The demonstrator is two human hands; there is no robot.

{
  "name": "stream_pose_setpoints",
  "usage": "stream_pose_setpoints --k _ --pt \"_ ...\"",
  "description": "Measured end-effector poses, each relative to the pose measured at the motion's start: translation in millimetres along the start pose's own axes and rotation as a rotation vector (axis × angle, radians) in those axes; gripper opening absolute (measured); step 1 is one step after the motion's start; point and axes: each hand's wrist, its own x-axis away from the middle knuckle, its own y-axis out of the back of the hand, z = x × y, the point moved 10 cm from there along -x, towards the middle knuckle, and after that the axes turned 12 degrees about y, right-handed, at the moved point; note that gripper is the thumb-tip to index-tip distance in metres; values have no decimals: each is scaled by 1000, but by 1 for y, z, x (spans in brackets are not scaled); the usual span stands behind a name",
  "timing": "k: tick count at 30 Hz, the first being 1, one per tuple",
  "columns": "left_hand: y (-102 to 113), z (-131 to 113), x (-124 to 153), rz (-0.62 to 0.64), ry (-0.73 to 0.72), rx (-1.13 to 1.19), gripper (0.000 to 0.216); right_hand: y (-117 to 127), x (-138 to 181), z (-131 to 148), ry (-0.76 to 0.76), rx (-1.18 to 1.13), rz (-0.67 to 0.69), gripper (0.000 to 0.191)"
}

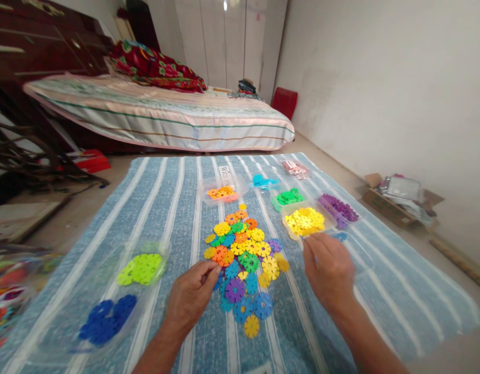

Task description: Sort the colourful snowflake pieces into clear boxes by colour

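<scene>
A loose pile of notched plastic flower discs [251, 248] in yellow, orange, green, blue and purple lies in the middle of the striped cloth. At its left edge, my left hand [193, 291] has its fingertips pinched beside orange and blue discs; whether a disc is between them is hidden. My right hand [330, 267] is closed just in front of the clear tub of yellow discs [304, 221]. A small bluish edge shows at its fingertips, too blurred to name.
Around the pile are trays of orange discs [222, 194], green discs [289, 198], purple discs [339, 208], lime discs [141, 269] and dark blue discs [107, 319]. Light blue discs [264, 181] and a clear packet [295, 169] lie farther back. A cardboard box [398, 200] stands right; a bed [177, 119] is behind.
</scene>
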Motion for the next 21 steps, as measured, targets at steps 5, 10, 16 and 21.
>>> stream_pose_setpoints --k 5,10,16,21 --pt "-1 4 -3 -1 4 -3 28 18 17 -6 -42 0 -14 16" --pt "-1 7 -4 -10 17 2 29 -46 36 37 -37 -197 337 26" --pt "1 7 -5 -18 39 6 31 -95 50 38 -141 -115 630 40" --pt "2 9 -7 -20 79 1 32 -98 50 31 -186 -175 640 26"
